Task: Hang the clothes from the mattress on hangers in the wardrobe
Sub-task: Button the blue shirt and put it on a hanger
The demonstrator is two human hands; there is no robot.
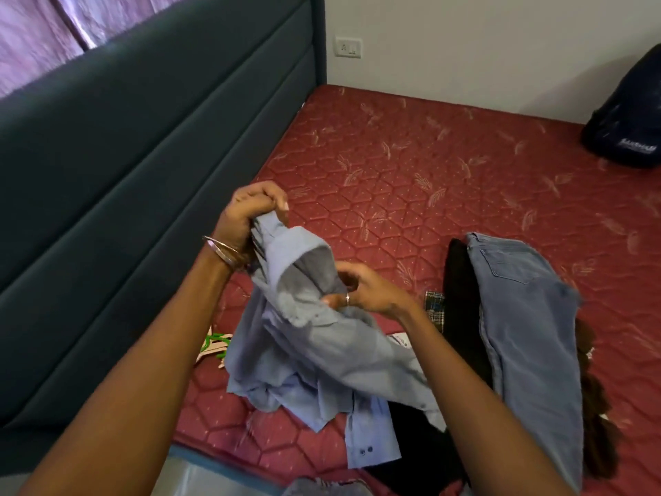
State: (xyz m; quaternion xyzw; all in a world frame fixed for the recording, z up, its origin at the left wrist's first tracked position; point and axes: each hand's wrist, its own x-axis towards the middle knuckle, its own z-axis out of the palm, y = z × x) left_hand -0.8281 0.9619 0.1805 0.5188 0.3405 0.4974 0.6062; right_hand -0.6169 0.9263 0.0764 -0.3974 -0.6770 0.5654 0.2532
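Observation:
A light blue shirt [314, 356] hangs bunched above the red mattress [411, 166]. My left hand [250, 213] grips its top edge, near the collar, and holds it up. My right hand [361, 286] pinches the shirt's fabric lower down, in the middle of the view. A cuff with two dark buttons trails onto the mattress. Grey-blue jeans [525, 323] lie to the right on a black garment [461, 302]. A pink and green hanger [213, 343] lies partly hidden under the shirt at the left. No wardrobe is in view.
A dark teal padded headboard [125, 173] runs along the left. A dark blue bag [626, 116] sits at the far right corner by the white wall. A checked cloth [434, 306] and a brown garment [593, 406] lie beside the jeans.

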